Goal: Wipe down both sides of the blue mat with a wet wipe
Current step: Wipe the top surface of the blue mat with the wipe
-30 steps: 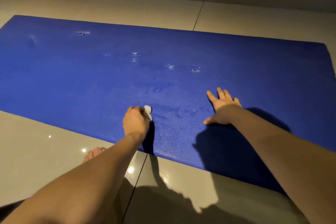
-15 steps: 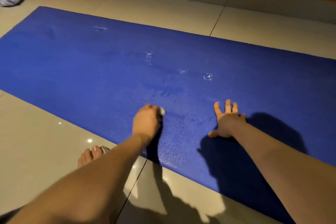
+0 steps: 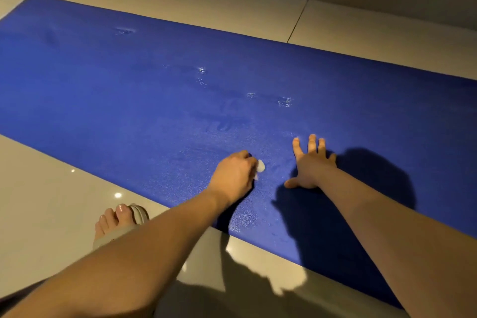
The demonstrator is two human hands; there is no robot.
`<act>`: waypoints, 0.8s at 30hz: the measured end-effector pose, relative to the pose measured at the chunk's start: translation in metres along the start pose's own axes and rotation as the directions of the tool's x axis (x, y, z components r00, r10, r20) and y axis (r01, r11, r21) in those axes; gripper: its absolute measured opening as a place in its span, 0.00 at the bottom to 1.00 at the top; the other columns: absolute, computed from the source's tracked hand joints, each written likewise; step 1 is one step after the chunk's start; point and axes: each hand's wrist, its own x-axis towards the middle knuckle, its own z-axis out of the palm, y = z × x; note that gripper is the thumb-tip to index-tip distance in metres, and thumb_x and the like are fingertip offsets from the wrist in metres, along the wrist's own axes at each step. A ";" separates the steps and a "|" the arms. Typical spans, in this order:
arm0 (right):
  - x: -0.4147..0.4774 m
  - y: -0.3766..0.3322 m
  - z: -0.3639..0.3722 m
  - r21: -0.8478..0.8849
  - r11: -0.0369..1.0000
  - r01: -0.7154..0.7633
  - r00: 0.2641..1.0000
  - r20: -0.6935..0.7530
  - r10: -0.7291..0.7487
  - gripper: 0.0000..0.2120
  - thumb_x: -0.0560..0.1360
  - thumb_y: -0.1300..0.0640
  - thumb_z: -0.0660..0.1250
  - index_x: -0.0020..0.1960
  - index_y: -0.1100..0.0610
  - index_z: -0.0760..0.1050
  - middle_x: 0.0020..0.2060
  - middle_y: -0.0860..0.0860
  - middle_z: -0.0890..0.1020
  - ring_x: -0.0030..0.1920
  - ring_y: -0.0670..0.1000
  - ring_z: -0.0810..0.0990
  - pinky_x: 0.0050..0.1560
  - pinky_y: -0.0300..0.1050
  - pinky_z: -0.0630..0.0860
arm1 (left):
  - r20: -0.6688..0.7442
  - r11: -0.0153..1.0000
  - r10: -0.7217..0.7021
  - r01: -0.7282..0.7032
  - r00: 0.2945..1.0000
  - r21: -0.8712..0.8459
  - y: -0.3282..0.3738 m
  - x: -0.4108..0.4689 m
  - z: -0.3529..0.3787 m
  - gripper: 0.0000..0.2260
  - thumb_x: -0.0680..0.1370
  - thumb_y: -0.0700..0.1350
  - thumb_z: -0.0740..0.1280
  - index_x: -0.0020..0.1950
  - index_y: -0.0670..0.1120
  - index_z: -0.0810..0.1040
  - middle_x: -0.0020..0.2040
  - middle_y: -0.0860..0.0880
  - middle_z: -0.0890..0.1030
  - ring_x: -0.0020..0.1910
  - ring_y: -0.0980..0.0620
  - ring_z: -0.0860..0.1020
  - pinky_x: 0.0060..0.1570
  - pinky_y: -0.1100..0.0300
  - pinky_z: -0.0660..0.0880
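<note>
Floor [image 3: 51, 188]: glossy tile, slick enough to send the mat sliding under a hard sideways stroke
Blue mat [image 3: 154, 90]: spread flat on the floor, near edge just ahead of a sandalled foot [image 3: 116, 219]; apt to creep or ruck up unless pinned
Right hand [image 3: 311, 165]: released, palm down, fingers spread, pressing the mat just beside the wipe; if lifted too soon, no anchor against the rubbing
Left hand [image 3: 233, 175]: clenched round the wipe, close to the near edge
Wet wipe [image 3: 261, 166]: small white wad, mostly hidden in the grip, touching the mat; balled so tight as to risk narrow strokes and missed strips
Wet patches [image 3: 284, 101]: glinting mid-mat; likely streaks if left, or a slippery floor once flipped
</note>
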 end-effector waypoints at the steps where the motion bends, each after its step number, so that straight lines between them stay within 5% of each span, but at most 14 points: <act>1: 0.000 0.000 -0.001 -0.002 1.000 0.001 1.000 0.002 -0.001 0.63 0.69 0.31 0.73 0.80 0.50 0.28 0.77 0.61 0.29 0.78 0.67 0.32 0.75 0.72 0.50 | -0.007 0.999 -0.030 0.030 1.000 0.034 -0.014 0.004 -0.008 0.08 0.76 0.40 0.67 0.52 0.48 0.82 0.51 0.46 0.79 0.49 0.40 0.79 0.45 0.51 0.76; 5: 0.003 -0.004 -0.006 -0.061 0.998 -0.018 1.000 0.007 0.019 0.62 0.68 0.31 0.73 0.81 0.52 0.32 0.79 0.63 0.37 0.79 0.70 0.40 0.75 0.69 0.55 | -0.150 0.910 -0.402 0.412 0.903 0.043 -0.084 0.008 -0.041 0.10 0.75 0.38 0.68 0.54 0.48 0.82 0.51 0.43 0.79 0.49 0.37 0.80 0.48 0.51 0.75; 9: 0.013 -0.010 -0.042 -0.043 0.999 0.002 0.983 -0.184 -0.010 0.43 0.71 0.34 0.72 0.76 0.53 0.61 0.73 0.59 0.62 0.73 0.61 0.63 0.71 0.59 0.65 | -0.241 0.831 -0.551 0.551 0.799 -0.076 -0.083 -0.003 -0.035 0.04 0.77 0.40 0.66 0.50 0.42 0.78 0.49 0.39 0.79 0.46 0.34 0.79 0.45 0.47 0.75; 11: 0.026 -0.011 -0.059 0.013 0.998 0.059 0.967 -0.248 -0.054 0.51 0.69 0.34 0.74 0.80 0.53 0.54 0.77 0.60 0.55 0.78 0.60 0.56 0.73 0.60 0.61 | -0.232 0.861 -0.508 0.482 0.830 -0.162 -0.056 -0.004 -0.016 0.05 0.78 0.40 0.66 0.52 0.44 0.81 0.49 0.41 0.80 0.47 0.37 0.80 0.48 0.49 0.75; 14: 0.047 -0.016 -0.065 0.004 0.986 0.166 0.975 -0.148 -0.164 0.63 0.65 0.35 0.77 0.82 0.48 0.36 0.81 0.58 0.38 0.81 0.58 0.39 0.78 0.63 0.51 | -0.159 0.929 -0.335 0.298 0.929 -0.218 -0.008 0.000 0.011 0.08 0.79 0.42 0.64 0.52 0.45 0.83 0.49 0.42 0.80 0.47 0.40 0.79 0.49 0.52 0.75; 18: 0.059 -0.023 -0.057 -0.105 0.980 0.168 0.984 -0.043 -0.174 0.67 0.64 0.33 0.77 0.80 0.46 0.29 0.78 0.58 0.30 0.79 0.61 0.32 0.78 0.65 0.45 | -0.065 0.974 -0.184 0.173 0.981 -0.145 -0.007 0.016 0.008 0.08 0.78 0.42 0.64 0.52 0.46 0.82 0.49 0.45 0.79 0.48 0.40 0.78 0.46 0.49 0.76; 21: 0.058 -0.024 -0.059 -0.155 0.975 0.160 0.985 -0.037 -0.167 0.68 0.63 0.30 0.76 0.80 0.47 0.28 0.78 0.60 0.31 0.79 0.63 0.33 0.77 0.67 0.47 | -0.096 0.963 -0.264 0.258 0.960 -0.077 -0.044 0.027 -0.017 0.08 0.76 0.40 0.66 0.53 0.47 0.81 0.52 0.44 0.80 0.50 0.40 0.79 0.48 0.52 0.76; 24: 0.059 -0.025 -0.059 -0.201 0.966 0.161 0.984 -0.037 -0.172 0.68 0.63 0.28 0.74 0.80 0.48 0.28 0.78 0.62 0.32 0.79 0.65 0.34 0.76 0.67 0.51 | -0.211 0.867 -0.493 0.495 0.844 -0.048 -0.095 0.036 -0.045 0.05 0.78 0.42 0.66 0.49 0.44 0.80 0.51 0.40 0.80 0.49 0.36 0.79 0.46 0.51 0.73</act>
